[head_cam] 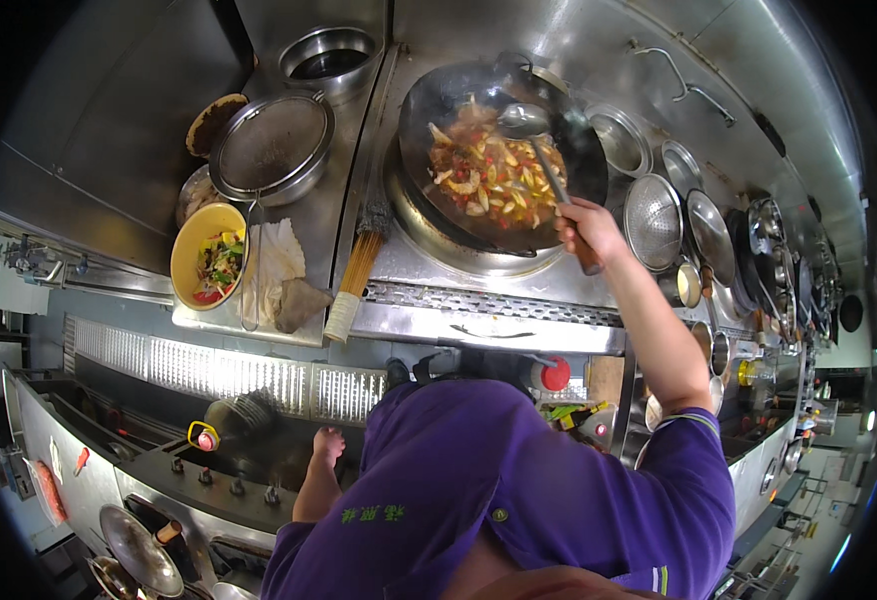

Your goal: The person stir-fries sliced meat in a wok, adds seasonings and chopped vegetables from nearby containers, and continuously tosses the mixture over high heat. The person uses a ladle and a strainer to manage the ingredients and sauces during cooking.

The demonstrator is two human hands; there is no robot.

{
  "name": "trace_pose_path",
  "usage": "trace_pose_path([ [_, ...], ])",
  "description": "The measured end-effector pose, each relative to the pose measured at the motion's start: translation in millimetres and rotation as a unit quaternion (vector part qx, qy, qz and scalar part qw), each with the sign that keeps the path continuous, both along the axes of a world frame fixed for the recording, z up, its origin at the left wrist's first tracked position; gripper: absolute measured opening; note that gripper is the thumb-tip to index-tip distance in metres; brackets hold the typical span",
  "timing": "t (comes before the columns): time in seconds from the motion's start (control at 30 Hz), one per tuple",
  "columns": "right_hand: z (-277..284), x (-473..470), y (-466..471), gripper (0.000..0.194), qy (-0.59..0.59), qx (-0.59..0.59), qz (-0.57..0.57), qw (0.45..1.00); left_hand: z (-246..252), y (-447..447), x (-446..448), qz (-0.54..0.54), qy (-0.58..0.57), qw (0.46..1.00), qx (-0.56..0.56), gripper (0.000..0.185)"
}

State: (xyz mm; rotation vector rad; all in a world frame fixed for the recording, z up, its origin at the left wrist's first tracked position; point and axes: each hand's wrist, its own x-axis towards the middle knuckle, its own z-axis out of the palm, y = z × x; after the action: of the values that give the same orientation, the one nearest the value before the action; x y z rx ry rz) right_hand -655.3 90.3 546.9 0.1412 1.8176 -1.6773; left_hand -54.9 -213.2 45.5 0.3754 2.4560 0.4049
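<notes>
My right hand (590,231) grips the wooden handle of a metal ladle (551,171). The ladle's bowl rests at the food in a large black wok (585,154), which sits tilted over a round metal burner ring (438,244). Sliced food with red chili pieces and pale yellow-green slices (502,180) lies in brownish liquid, and steam rises over it. My left hand (328,446) hangs low at my side, away from the stove, its fingers curled; no object shows in it, though its palm is hidden.
A bamboo wok brush (356,281) lies left of the burner. Beyond it are a yellow bowl of cut vegetables (208,256), a fine strainer on a pot (272,146) and a crumpled cloth (281,255). Right of the wok stand a perforated skimmer (654,223) and several metal pans.
</notes>
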Motion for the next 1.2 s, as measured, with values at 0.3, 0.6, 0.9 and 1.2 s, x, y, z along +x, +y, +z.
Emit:
trace_pose_path([
  [0.3, 18.0, 49.0, 144.1, 0.055, 0.361, 0.47, 0.133, 0.794, 163.6, 48.2, -135.1, 0.553, 0.095, 0.824, 0.082, 0.03],
  [0.6, -147.9, 175.3, 146.4, 0.042, 0.165, 0.223, -0.061, 0.959, 206.4, 27.5, -222.1, 0.406, -0.017, 0.908, 0.099, 0.038],
  [0.9, -119.3, 225.3, 116.4, 0.029, 0.017, -0.061, -0.259, 0.964, 174.0, -1.1, -202.9, 0.32, -0.07, 0.944, 0.046, 0.036],
  [1.2, -140.8, 82.1, 207.6, 0.015, -0.08, -0.382, -0.351, 0.851, 103.8, -33.3, -151.5, 0.432, -0.171, 0.886, 0.013, 0.033],
])
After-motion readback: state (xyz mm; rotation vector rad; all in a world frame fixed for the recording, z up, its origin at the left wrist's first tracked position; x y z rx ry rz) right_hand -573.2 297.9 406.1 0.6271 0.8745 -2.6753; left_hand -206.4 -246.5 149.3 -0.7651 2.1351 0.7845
